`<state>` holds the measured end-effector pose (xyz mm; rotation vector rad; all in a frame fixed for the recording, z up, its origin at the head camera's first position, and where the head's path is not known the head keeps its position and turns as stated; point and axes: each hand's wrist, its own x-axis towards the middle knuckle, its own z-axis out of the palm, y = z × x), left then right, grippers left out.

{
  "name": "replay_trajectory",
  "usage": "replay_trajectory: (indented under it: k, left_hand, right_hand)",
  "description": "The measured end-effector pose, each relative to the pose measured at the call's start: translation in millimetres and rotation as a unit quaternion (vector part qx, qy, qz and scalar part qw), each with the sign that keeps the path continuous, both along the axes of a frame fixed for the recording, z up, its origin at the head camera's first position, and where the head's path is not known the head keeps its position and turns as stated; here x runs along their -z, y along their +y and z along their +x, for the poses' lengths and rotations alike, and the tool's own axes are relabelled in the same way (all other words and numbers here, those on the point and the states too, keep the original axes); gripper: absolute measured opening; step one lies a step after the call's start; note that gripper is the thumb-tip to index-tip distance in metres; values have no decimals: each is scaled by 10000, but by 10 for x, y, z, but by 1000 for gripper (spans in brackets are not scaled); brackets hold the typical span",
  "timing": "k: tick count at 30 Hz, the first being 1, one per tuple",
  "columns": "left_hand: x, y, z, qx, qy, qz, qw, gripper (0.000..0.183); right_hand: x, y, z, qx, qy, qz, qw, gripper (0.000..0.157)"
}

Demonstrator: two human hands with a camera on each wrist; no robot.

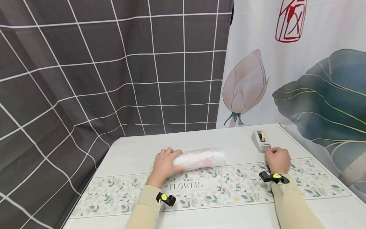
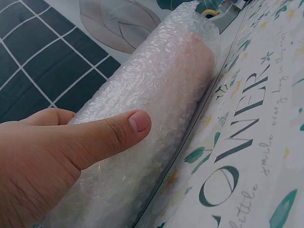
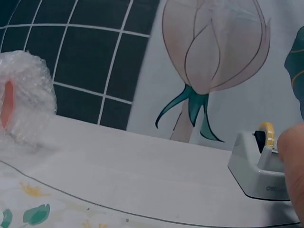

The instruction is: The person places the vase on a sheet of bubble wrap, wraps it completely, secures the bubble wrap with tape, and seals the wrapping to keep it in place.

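A bubble-wrapped cylinder (image 1: 204,158) lies on its side on the table, pinkish inside its clear wrap. My left hand (image 1: 166,163) grips its left end, and the left wrist view shows the thumb (image 2: 116,135) pressed along the wrap. At the right stands a pale grey tape dispenser (image 1: 258,142) with a yellow-cored roll. Close against its cutting end, my right hand (image 1: 278,160) has curled fingers and pinches at the tape; the strip itself is hidden by the fingers. Only part of this hand (image 3: 293,166) shows in the right wrist view, overlapping the dispenser.
A white table covering (image 1: 143,146) carries a floral band (image 1: 114,194) printed with FLOWER. Behind the table hangs a dark grid-patterned curtain (image 1: 168,73), with a white flower-printed cloth (image 1: 248,25) to its right.
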<state>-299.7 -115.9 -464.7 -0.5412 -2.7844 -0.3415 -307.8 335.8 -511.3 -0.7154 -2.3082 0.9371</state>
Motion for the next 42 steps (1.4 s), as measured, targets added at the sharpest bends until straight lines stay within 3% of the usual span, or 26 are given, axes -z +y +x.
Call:
replay_trajectory:
  k: [4,9,15,20,23,26,31,36,42]
  left_hand:
    - [-13,6,9,-32,209,-202,9996,78]
    - [-23,8,22,50,414,-288,9987,72]
    - [6,-9,-1,91,562,-444,9974,73]
    - [29,-10,-6,138,613,-640,9960,73]
    - [32,-2,-2,127,576,-677,9960,73]
    - [28,6,2,102,554,-653,9963,73]
    - [17,12,3,146,672,-671,9954,73]
    - [12,15,9,185,723,-625,9953,72]
    - [24,22,-1,158,707,-626,9954,72]
  right_hand:
    - [-17,-107,-9,-103,872,-363,9955,33]
    - [-19,-417,-19,-570,1751,-334,9823,29]
    - [-60,-986,6,-1426,2724,-273,9512,12]
    - [-201,-1475,156,-2228,3131,-726,9203,4]
    - [-254,-1752,288,-2772,3044,-1163,9039,6]
    - [-254,-2025,412,-3401,2656,-1495,8896,6]
    - [-190,-2368,515,-4013,1788,-1913,8777,7]
    - [-158,-2516,525,-3909,1207,-2156,8866,17]
    - [-107,-2545,483,-3465,730,-2324,9058,22]
